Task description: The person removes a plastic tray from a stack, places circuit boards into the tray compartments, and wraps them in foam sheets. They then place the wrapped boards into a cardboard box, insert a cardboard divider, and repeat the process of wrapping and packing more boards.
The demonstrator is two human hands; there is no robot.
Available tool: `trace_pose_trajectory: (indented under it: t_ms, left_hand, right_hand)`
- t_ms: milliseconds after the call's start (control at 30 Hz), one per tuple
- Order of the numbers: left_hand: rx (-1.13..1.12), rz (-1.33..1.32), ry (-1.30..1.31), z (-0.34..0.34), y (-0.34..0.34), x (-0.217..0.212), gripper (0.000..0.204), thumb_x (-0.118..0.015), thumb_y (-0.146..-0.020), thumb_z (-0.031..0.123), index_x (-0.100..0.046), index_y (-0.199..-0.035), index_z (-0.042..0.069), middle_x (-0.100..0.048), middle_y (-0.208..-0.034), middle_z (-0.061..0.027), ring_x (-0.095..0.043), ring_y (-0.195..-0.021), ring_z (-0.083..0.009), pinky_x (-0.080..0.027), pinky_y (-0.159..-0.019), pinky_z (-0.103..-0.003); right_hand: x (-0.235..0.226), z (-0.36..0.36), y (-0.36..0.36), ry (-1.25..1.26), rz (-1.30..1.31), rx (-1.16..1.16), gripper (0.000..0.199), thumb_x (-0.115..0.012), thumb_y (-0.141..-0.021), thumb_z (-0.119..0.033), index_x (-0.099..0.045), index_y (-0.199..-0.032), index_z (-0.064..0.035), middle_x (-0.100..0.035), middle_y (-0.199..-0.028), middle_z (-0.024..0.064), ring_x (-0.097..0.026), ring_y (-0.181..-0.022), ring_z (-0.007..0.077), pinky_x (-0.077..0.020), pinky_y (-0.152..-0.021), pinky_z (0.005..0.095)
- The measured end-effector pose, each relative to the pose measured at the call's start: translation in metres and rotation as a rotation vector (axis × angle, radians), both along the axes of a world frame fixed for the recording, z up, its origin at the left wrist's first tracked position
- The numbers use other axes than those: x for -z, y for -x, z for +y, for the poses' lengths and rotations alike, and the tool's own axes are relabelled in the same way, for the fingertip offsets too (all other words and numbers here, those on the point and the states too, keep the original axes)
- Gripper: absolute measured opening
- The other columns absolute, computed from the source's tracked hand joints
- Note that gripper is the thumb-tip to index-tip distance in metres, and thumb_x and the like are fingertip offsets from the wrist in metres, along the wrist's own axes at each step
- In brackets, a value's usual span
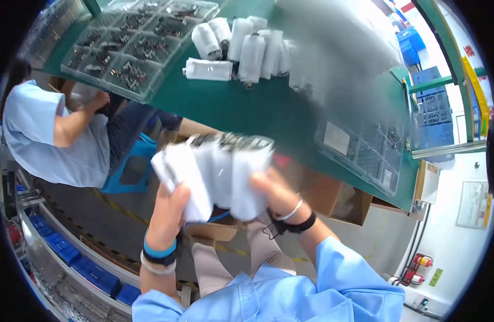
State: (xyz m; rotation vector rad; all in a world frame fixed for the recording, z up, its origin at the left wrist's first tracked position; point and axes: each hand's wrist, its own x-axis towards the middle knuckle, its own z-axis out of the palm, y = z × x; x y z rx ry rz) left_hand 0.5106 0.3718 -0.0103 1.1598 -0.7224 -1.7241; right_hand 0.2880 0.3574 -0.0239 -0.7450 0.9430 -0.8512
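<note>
Between my two hands is a bundle of white-wrapped cylindrical parts [220, 174], dark metallic at their upper ends and slightly blurred. My left hand [168, 209] grips the bundle's left side, thumb across the wrapping. On the other side, my right hand [273, 190] presses its thumb against the rightmost part; most of its fingers are hidden behind. The bundle is held in front of the green table's [209, 110] near edge. Similar white-wrapped parts [252, 56] lie clustered on the tabletop beyond my hands.
A transparent compartment tray [142, 53] of small metal parts sits far left, another compartment tray [359, 153] at right. A large blurred translucent shape [343, 48] covers the back right. A co-worker [53, 129] sits left on a blue stool [130, 169]. Cardboard boxes [324, 198] stand below the table.
</note>
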Motion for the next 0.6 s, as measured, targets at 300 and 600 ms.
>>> trace_pose_trajectory:
  t_ms: [300, 600]
  left_hand:
    - [0.013, -0.278, 0.463, -0.175, 0.106, 0.031, 0.069, -0.064, -0.086, 0.024, -0.027, -0.136, -0.005, -0.05, -0.121, -0.0122, -0.049, -0.108, -0.0181, -0.042, -0.091, -0.03]
    - [-0.077, -0.082, 0.347, -0.186, 0.13, 0.061, 0.07, -0.063, -0.085, 0.022, -0.023, -0.138, -0.003, -0.049, -0.122, -0.0165, -0.051, -0.108, -0.0232, -0.044, -0.09, -0.032]
  right_hand:
    - [0.017, -0.132, 0.099, 0.578, 0.929, 0.493, 0.062, -0.064, -0.086, -0.034, -0.041, -0.131, 0.0018, -0.053, -0.118, 0.0148, -0.056, -0.101, 0.0237, -0.0478, -0.083, 0.0352]
    - [0.04, -0.137, 0.081, 0.884, 1.465, 0.446, 0.066, -0.065, -0.083, -0.028, -0.036, -0.133, 0.0039, -0.044, -0.129, 0.0269, -0.042, -0.119, 0.041, -0.0351, -0.1, 0.045]
